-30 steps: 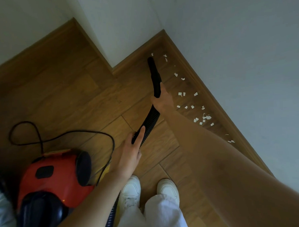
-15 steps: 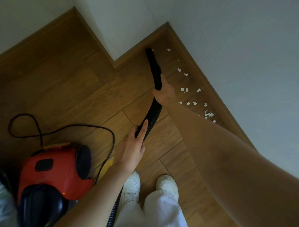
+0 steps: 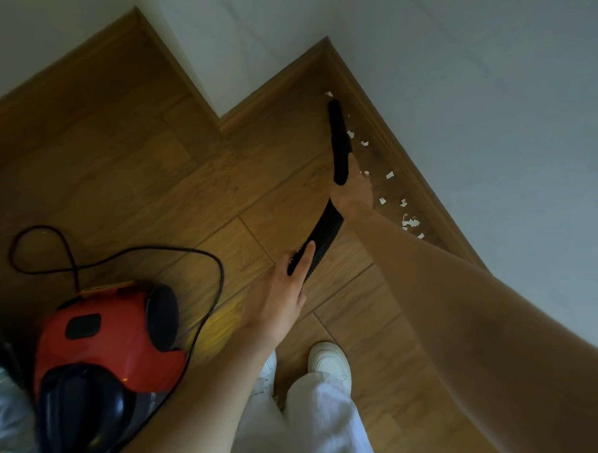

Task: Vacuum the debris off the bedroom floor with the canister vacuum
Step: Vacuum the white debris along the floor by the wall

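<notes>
Head view, looking down at a wood-plank floor (image 3: 144,171) where two white walls meet at a corner behind a wooden skirting board (image 3: 400,153).

Right hand (image 3: 352,189) closed around the rear end of the black nozzle (image 3: 338,135), fingers wrapped on it, arm stretched out toward the skirting board. Nozzle tip pointing into the strip of floor just beside the skirting board, near the corner. Whether the tip touches the floor: cannot tell.

White paper scraps (image 3: 410,223) scattered along the foot of the skirting board: one bit just past the nozzle tip, a couple just beside the nozzle on its skirting-board side, more strung out beside the right hand and forearm, thickest in a small cluster close to the board.

Ribbed black hose (image 3: 325,232) curving back from the right hand, away from the skirting board. Left hand (image 3: 280,295) on the hose lower down, fingers loosely curled round it with the index finger laid straight along the ribs.

Red and black canister vacuum (image 3: 101,351) sitting on the floor well apart from the skirting board, on the left-hand side. Black power cord (image 3: 127,254) looped on the planks beside the canister, running round its skirting-board side.

White shoes (image 3: 331,362) and pale trousers (image 3: 319,420) at the bottom, between canister and skirting board.
</notes>
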